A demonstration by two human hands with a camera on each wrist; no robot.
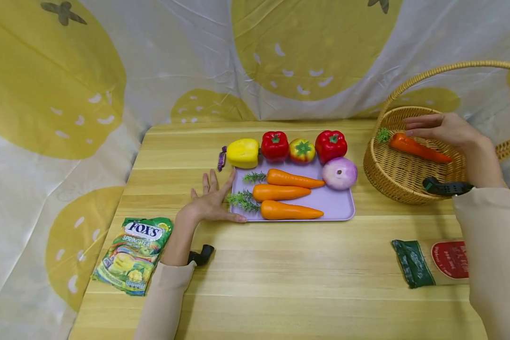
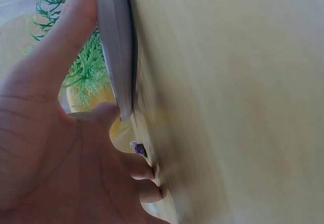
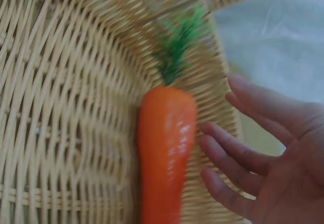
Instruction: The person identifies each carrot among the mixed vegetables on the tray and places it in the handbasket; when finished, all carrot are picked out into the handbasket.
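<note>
My left hand (image 1: 212, 204) is spread with extended fingers at the left end of a lilac tray (image 1: 344, 208), its thumb touching the rim. In the left wrist view, the tray edge (image 2: 115, 46) lies against that thumb. On the tray are several orange things: carrots, the nearest carrot (image 1: 291, 210) lowest. A purple onion (image 1: 340, 173) sits at its right end. My right hand (image 1: 448, 131) is over a wicker basket (image 1: 371, 174), fingers loosely extended. Beside it, a carrot (image 3: 164, 153) with a green top lies in the basket, apart from the fingertips in the right wrist view.
Along the tray's back edge are a yellow pepper (image 1: 243, 153), two red peppers (image 1: 275, 146) and a yellow-red fruit (image 1: 302, 150). A wrapped candy (image 1: 222, 159) lies left of them. A green candy bag (image 1: 133, 255) is at left; a packet (image 1: 433, 262) lies partly behind the right sleeve.
</note>
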